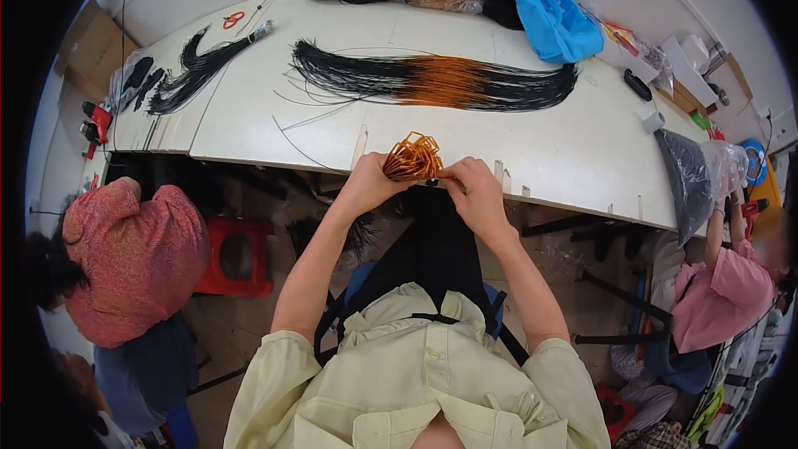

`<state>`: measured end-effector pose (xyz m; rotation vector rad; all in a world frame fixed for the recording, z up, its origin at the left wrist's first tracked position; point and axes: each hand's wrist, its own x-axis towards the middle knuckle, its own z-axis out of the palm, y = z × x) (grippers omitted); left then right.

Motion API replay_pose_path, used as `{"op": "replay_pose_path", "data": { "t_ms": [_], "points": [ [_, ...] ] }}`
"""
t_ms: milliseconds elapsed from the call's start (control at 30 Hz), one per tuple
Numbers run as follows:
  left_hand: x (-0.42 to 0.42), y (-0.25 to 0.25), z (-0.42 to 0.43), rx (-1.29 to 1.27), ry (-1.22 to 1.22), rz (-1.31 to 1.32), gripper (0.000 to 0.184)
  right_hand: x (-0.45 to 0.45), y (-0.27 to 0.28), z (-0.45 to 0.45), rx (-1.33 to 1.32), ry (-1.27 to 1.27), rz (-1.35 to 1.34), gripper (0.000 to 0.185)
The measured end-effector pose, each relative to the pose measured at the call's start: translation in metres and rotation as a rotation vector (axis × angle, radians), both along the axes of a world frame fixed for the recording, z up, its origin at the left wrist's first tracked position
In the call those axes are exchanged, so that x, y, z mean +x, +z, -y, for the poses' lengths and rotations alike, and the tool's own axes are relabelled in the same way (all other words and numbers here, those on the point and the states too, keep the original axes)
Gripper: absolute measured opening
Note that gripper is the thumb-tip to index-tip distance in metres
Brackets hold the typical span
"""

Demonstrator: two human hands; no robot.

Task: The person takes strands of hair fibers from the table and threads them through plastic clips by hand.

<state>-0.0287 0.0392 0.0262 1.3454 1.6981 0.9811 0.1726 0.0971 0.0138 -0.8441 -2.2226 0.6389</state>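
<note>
My left hand (371,183) is closed around a bundle of wires (414,158) at the table's front edge. The bundle's orange middle stretch is bent over, so its loops stick up above my fingers. Dark ends seem to hang below the tabletop, mostly hidden. My right hand (475,191) is right beside the bundle, thumb and fingers pinched together at its right side. What they pinch is too small to tell. Farther back, a wide bundle of black wires with an orange middle (440,81) lies spread across the table.
The white table (515,141) carries a thick wire stack (436,0), a blue cloth or bag (549,12), a smaller black wire bunch (195,71) and red-handled scissors (233,20). People sit left (137,258) and right (723,299). A red stool (239,258) stands left.
</note>
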Motion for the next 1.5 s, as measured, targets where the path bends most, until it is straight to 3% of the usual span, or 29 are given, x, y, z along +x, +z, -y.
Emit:
{"op": "replay_pose_path", "data": {
  "t_ms": [667,833,967,1000,1133,1300,1500],
  "points": [
    [0.009,0.000,0.006,0.081,-0.011,-0.039,0.020,0.001,0.000,0.004,0.013,-0.044,0.015,0.006],
    [0.016,-0.009,0.019,-0.009,0.022,-0.008,0.016,-0.001,0.007,0.023,0.035,-0.135,0.110,0.004],
    [0.041,-0.034,0.046,0.078,0.165,0.222,0.013,-0.011,-0.011,0.049,-0.642,-0.333,-0.184,0.004],
    [0.045,-0.038,0.050,0.074,0.168,0.222,0.013,-0.014,-0.018,0.053,-0.647,-0.331,-0.182,0.004],
    [0.058,-0.050,0.062,0.114,0.232,0.244,0.009,-0.021,-0.045,0.068,-1.299,-0.132,-1.007,0.006],
    [0.044,-0.052,0.076,0.228,0.285,0.420,0.008,-0.018,-0.047,0.076,-1.395,-0.133,-1.040,0.008],
    [0.042,-0.032,0.054,0.222,0.366,0.398,0.010,-0.008,-0.059,0.089,-1.330,-0.095,-0.948,0.008]
  ]
}}
